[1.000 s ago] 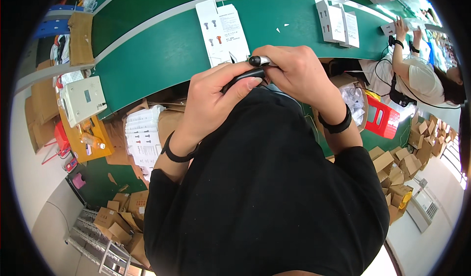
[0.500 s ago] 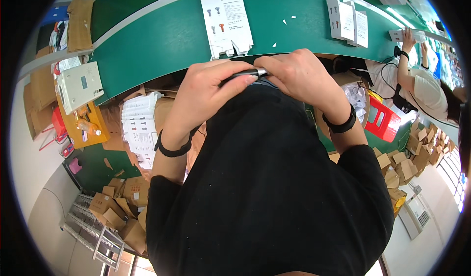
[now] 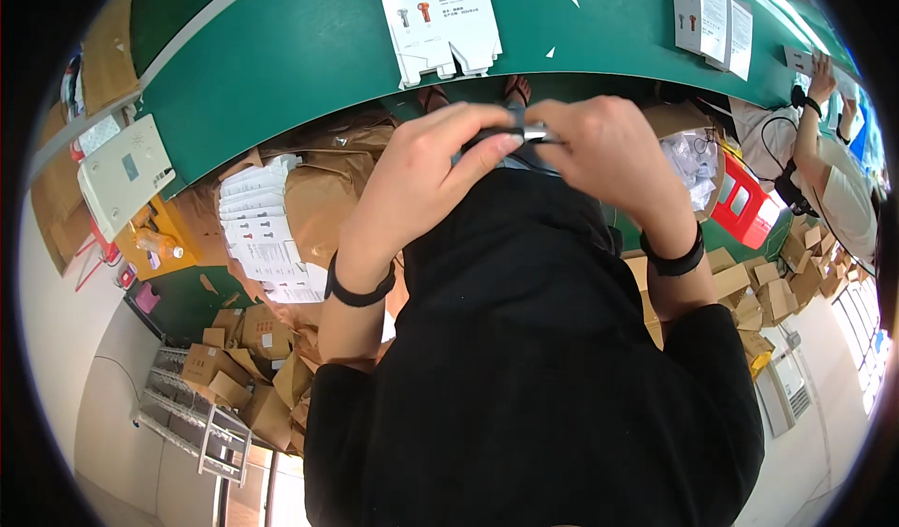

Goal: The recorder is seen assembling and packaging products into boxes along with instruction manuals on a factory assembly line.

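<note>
Both my hands are raised together in front of my body, beyond the near edge of the green table (image 3: 309, 59). A slim black tool with a silver end (image 3: 535, 134), pen-like in shape, lies between them; its exact kind is unclear. My left hand (image 3: 426, 171) is closed on the black part, thumb along it. At the silver end, the curled fingers of my right hand (image 3: 604, 157) pinch the tool, slightly blurred. Flat white printed cartons (image 3: 440, 21) lie stacked on the table just past my hands.
More white cartons (image 3: 267, 237) rest in brown paper at left, near a white scale (image 3: 126, 176). At right are folded cartons (image 3: 702, 21), a red crate (image 3: 746, 211) and a co-worker's arm (image 3: 810, 129). Cardboard boxes (image 3: 267, 335) are piled behind me.
My view has shifted, so the table and cartons sit higher and my feet show below the edge. My hands still hold the tool; the silver end is now more blurred.
</note>
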Motion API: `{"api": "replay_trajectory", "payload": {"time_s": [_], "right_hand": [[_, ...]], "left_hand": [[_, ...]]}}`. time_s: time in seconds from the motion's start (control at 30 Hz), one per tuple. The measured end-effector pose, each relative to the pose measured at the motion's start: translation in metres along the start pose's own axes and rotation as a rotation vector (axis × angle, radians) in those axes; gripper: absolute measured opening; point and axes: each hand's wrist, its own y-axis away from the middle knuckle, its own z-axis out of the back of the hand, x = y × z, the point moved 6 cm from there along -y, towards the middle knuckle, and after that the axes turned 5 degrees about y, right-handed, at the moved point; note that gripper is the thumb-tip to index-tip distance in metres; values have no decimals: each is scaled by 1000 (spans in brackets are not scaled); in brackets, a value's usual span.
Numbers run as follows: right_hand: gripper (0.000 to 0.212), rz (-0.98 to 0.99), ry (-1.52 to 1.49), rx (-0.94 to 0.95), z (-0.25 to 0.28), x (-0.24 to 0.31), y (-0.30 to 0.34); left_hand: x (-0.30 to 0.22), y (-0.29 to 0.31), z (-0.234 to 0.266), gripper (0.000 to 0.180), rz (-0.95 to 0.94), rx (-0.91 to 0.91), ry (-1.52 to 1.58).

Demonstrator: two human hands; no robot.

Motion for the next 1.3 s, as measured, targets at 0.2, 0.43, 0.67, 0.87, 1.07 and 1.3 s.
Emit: {"api": "replay_trajectory", "payload": {"time_s": [0.2,0.43,0.67,0.87,1.07,1.3], "right_hand": [[19,-246,-189,-434,30,-19,-16],[22,-583,-497,-565,-1,-55,-12],[34,-457,-562,-281,-100,-51,-14],[29,-759,-270,148,-230,-82,47],[15,-645,-4,212,-257,-99,23],[17,-689,-2,33,-232,-146,24]], "left_hand": [[45,-5,44,22,34,-388,111],[160,58,46,38,713,217,-195],[284,124,-22,52,821,772,-548],[302,117,-36,53,706,725,-457],[292,75,-29,53,656,283,-536],[292,93,-41,48,664,242,-500]]}}
